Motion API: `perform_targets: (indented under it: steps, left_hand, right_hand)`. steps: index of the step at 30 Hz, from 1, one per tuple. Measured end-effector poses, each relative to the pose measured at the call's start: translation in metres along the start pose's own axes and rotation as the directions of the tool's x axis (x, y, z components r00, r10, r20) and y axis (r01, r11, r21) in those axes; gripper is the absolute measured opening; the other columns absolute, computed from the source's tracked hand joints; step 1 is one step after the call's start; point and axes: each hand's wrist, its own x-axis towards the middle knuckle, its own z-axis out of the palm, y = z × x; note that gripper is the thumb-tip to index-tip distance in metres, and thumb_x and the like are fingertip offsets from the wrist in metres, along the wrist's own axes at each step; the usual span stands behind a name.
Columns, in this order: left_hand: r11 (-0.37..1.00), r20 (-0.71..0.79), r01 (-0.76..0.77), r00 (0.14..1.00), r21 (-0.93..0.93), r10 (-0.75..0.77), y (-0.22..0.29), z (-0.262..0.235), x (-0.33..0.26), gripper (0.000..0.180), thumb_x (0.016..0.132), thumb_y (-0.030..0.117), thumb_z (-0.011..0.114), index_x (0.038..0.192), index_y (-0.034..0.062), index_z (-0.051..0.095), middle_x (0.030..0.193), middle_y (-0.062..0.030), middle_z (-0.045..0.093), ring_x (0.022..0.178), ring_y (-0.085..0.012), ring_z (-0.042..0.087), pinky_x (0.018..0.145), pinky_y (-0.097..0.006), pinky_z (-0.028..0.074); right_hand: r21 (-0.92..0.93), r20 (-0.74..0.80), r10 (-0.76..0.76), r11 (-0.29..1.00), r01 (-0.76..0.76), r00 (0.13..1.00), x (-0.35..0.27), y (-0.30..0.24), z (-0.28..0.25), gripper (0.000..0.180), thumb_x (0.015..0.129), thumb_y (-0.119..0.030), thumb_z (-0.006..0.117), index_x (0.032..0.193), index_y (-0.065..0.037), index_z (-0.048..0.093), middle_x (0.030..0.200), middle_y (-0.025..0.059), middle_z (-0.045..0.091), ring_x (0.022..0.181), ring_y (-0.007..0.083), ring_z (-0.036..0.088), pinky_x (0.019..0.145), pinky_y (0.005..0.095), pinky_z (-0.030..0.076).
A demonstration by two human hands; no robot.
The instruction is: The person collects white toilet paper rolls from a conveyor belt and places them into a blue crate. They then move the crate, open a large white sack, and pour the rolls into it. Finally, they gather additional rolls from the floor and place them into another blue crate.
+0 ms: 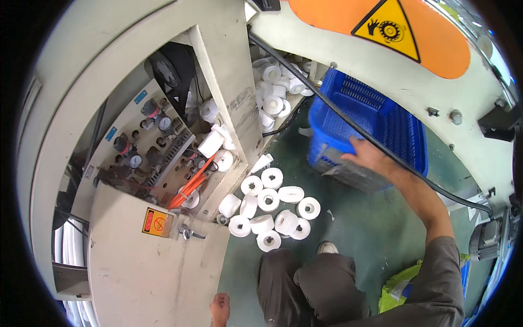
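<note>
My right hand [371,157] grips the near rim of a blue plastic basket [400,128], its thumb at the edge. The basket looks bare inside and has a greyish patch on its near side, blurred. Low in the picture, my left hand [220,308] hangs beside the cabinet door with its fingers curled, and nothing shows in them. Several small white rolls [268,200] with hollow centres lie in a loose group on the green floor, just in front of my knees. More white rolls [273,105] are heaped behind the cabinet post.
A black cable [332,106] crosses in front of the basket. On the left, an open machine cabinet [218,71] holds gauges, orange tubes [192,188] and some rolls. A door handle [190,233] sticks out. At right are a motor [485,240] and a yellow-green bag [396,286].
</note>
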Motion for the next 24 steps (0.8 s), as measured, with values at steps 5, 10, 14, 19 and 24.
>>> perform_targets:
  steps: [5, 10, 14, 19, 24]
  left_hand:
    - [0.985, 0.13, -0.069, 0.99, 0.155, 0.048, -0.018, -0.026, -0.027, 0.04, 0.09, 0.037, 0.058, 0.119, 0.0087, 0.059, 0.084, -0.0192, 0.068, 0.073, -0.0315, 0.066, 0.071, -0.045, 0.052]
    - [0.976, 0.108, -0.078, 0.993, 0.202, 0.057, 0.021, -0.009, 0.024, 0.023, 0.087, 0.019, 0.063, 0.104, 0.0032, 0.064, 0.085, -0.0132, 0.07, 0.077, -0.0229, 0.068, 0.071, -0.033, 0.053]
    - [0.969, 0.131, -0.236, 0.965, 0.072, 0.226, 0.083, -0.009, 0.048, 0.023, 0.088, 0.017, 0.062, 0.105, 0.002, 0.063, 0.084, -0.0128, 0.069, 0.076, -0.022, 0.067, 0.071, -0.033, 0.053]
    - [0.96, 0.144, -0.28, 0.949, -0.03, 0.281, 0.162, -0.008, 0.089, 0.023, 0.091, 0.013, 0.061, 0.111, 0.0014, 0.061, 0.086, -0.0068, 0.068, 0.077, -0.0138, 0.064, 0.07, -0.027, 0.051]
    - [0.906, 0.054, -0.418, 0.905, -0.06, 0.422, 0.272, 0.021, 0.159, 0.025, 0.091, 0.01, 0.06, 0.114, 0.001, 0.058, 0.094, -0.0112, 0.07, 0.088, -0.0199, 0.067, 0.075, -0.032, 0.053]
  right_hand:
    - [0.058, 0.026, 0.255, 0.965, -0.256, 0.966, -0.031, 0.038, -0.004, 0.072, 0.08, -0.065, 0.06, 0.117, -0.003, 0.059, 0.106, 0.0238, 0.063, 0.105, 0.04, 0.059, 0.089, 0.0482, 0.045]
    - [0.125, -0.001, 0.515, 0.851, -0.511, 0.857, -0.054, 0.041, 0.018, 0.079, 0.082, -0.071, 0.051, 0.117, -0.001, 0.06, 0.112, 0.0225, 0.062, 0.105, 0.0405, 0.056, 0.096, 0.0488, 0.04]
    - [0.194, -0.046, 0.438, 0.885, -0.422, 0.898, -0.079, 0.041, 0.028, 0.076, 0.084, -0.065, 0.052, 0.12, 0.002, 0.057, 0.12, 0.0235, 0.056, 0.11, 0.0412, 0.053, 0.097, 0.0488, 0.04]
    - [0.224, -0.401, 0.279, 0.953, -0.202, 0.873, -0.029, -0.031, -0.01, 0.052, 0.076, -0.028, 0.069, 0.117, 0.002, 0.057, 0.128, 0.0232, 0.052, 0.115, 0.0412, 0.05, 0.099, 0.0499, 0.039]
    - [0.658, -0.271, 0.138, 0.749, 0.079, 0.952, 0.123, -0.109, 0.026, 0.028, 0.086, -0.017, 0.06, 0.107, 0.0, 0.055, 0.104, 0.0187, 0.054, 0.095, 0.0383, 0.059, 0.08, 0.0479, 0.049]
